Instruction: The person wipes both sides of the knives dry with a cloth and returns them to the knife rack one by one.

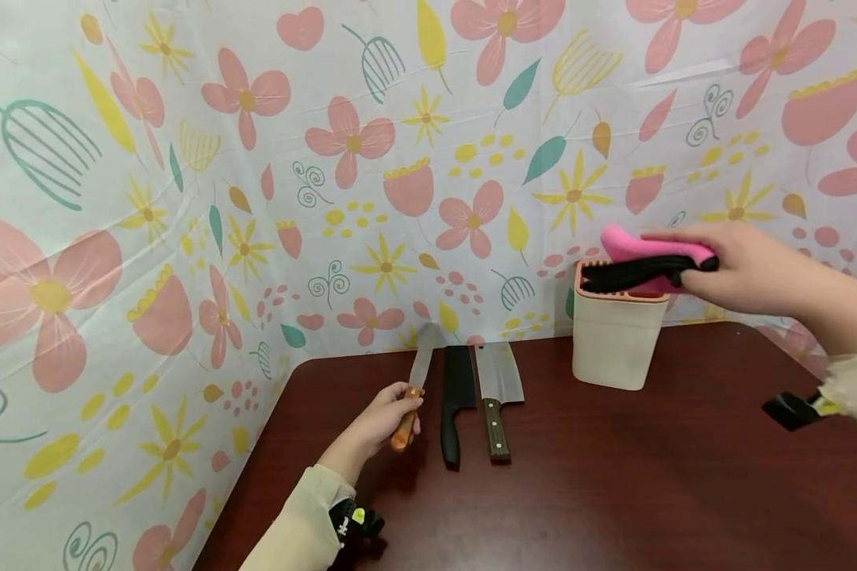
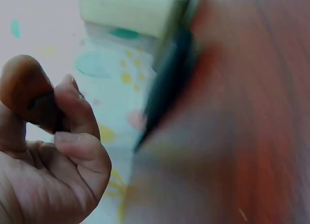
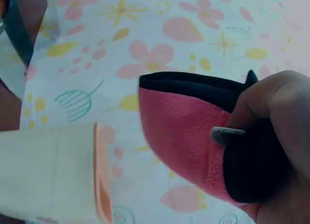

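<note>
My left hand [image 1: 378, 419] grips the orange-brown wooden handle of a knife [image 1: 422, 361], whose silver blade points toward the back of the table. Just right of it lies a black knife [image 1: 459, 382], and beyond that a cleaver [image 1: 498, 374] with a dark wooden handle. In the left wrist view, curled fingers hold the brown knife handle [image 2: 24, 86]. My right hand [image 1: 746, 262] holds a folded pink-and-black plush cloth item [image 3: 179, 129], bearing a small tag, above the cream knife block [image 1: 614, 345]. What kind of cloth item it is, I cannot tell.
The knife block, with an orange slotted top, stands near the back right of the dark red table [image 1: 543, 507]. A floral sheet [image 1: 257, 198] hangs behind the table and along its left side. Black camera straps circle both sleeves.
</note>
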The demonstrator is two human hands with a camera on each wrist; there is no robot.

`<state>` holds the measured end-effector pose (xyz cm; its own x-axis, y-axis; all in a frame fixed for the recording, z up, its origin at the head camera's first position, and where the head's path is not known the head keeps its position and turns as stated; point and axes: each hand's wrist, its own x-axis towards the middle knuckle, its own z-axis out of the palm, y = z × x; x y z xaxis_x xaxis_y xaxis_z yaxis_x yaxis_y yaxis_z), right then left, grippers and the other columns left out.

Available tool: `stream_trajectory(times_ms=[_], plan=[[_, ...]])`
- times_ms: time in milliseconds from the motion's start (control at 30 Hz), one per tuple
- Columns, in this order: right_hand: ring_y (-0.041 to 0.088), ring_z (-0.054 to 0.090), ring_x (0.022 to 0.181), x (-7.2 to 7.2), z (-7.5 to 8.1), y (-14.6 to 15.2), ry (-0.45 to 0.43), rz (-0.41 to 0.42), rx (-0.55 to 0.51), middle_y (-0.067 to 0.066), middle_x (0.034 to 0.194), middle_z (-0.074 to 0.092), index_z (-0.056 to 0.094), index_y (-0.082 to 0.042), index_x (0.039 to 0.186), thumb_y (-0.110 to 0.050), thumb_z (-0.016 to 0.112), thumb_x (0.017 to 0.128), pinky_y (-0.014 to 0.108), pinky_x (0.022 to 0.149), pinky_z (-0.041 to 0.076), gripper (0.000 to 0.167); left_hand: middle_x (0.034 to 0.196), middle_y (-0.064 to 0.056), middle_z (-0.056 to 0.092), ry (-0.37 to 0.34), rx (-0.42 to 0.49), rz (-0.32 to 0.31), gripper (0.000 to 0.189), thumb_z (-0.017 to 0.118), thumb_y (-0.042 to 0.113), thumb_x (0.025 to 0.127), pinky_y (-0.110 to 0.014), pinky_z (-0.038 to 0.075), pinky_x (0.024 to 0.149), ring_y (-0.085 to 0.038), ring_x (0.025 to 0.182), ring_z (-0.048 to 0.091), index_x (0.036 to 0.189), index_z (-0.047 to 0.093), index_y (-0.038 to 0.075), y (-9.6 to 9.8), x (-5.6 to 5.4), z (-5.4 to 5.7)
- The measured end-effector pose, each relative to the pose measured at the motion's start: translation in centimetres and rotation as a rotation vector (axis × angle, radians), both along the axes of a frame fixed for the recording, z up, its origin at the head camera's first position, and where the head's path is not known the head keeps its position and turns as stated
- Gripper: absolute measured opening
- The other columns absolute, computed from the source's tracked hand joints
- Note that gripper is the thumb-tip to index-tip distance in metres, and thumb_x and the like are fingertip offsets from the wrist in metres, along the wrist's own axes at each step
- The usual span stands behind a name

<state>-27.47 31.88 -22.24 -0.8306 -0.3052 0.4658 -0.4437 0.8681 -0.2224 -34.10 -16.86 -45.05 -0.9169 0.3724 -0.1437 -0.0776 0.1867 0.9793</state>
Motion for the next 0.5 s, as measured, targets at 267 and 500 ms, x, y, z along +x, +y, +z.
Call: stream_trajectory(times_ms=[267, 500], plan=[[0.014, 0.044, 0.057, -3.3, 2.5, -4.7, 0.077, 0.039, -0.059, 0.015, 0.097, 0.067, 0.057, -0.019, 0.147, -0.005, 0.062, 0.087, 0.029, 0.054, 0.035, 0.062, 0.069, -0.002, 0.059, 0.106, 0.204, -0.009, 0.027, 0.047, 0.017, 0.110, -0.028, 0.054, 0.050, -0.014, 0.047, 0.057, 0.134, 0.045, 0.005, 3.3, 1.7, 4.1], [0.024, 0.051, 0.076, -6.7, 1.8, -9.6, 0.139, 0.140, -0.129, 0.020, 0.121, 0.067, 0.057, -0.011, 0.147, -0.001, 0.058, 0.084, 0.031, 0.062, 0.039, 0.063, 0.070, -0.003, 0.057, 0.144, 0.291, 0.002, 0.028, 0.049, 0.017, 0.108, -0.027, 0.052, 0.046, -0.013, 0.052, 0.056, 0.134, 0.047, 0.008, 6.3, 2.7, 6.2]])
